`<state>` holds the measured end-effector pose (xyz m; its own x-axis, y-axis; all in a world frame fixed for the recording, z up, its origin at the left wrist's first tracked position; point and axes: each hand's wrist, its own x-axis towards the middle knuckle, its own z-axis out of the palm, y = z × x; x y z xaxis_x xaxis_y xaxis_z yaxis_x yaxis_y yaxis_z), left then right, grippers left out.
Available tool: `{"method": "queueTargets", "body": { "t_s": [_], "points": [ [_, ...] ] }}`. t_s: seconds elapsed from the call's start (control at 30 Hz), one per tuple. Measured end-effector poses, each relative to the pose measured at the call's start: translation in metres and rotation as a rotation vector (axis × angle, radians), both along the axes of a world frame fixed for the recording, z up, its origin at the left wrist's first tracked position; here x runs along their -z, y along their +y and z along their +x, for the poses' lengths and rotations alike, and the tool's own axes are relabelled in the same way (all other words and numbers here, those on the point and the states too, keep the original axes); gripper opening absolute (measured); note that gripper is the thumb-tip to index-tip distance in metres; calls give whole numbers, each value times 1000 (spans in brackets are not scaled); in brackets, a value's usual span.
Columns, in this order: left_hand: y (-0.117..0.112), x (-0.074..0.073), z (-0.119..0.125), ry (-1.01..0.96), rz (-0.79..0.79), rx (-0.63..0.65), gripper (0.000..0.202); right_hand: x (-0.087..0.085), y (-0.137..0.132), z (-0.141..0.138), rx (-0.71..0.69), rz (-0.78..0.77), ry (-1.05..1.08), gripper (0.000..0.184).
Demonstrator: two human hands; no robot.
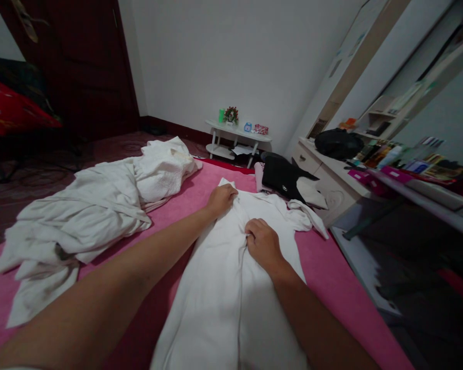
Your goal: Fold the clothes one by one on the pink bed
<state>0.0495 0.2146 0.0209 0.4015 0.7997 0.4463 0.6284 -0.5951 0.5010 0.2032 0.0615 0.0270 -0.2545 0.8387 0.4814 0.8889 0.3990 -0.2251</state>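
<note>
A long white garment [216, 288] lies spread lengthwise on the pink bed cover [332, 267], its near end running out of the bottom of the view. My left hand [221, 200] is closed on the cloth at the far left edge of the garment. Closer in and to the right, my right hand [263, 243] pinches the fabric near the middle, where a long crease runs toward me. A sleeve-like piece of the garment sticks out to the right at its far end.
A heap of white clothes [111, 190] covers the bed's left side. Black clothing [281, 177] lies at the far right corner, by a cabinet [324, 180] with a black bag [337, 144]. Beyond the bed stands a small white table [239, 131]. A red bag [15, 110] is at left.
</note>
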Motion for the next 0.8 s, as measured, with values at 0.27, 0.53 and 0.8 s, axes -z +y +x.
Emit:
{"method": "queueTargets", "body": {
  "t_s": [0.27, 0.53, 0.8],
  "points": [
    [26, 3, 1, 160, -154, 91, 31, -4, -5, -3, -60, -71, -15, 22],
    [-49, 12, -30, 214, -163, 178, 50, -10, -20, -3, -116, -119, -37, 22],
    [-155, 3, -102, 391, -72, 437, 57, -12, -77, -6, -297, -129, 15, 48]
  ]
}}
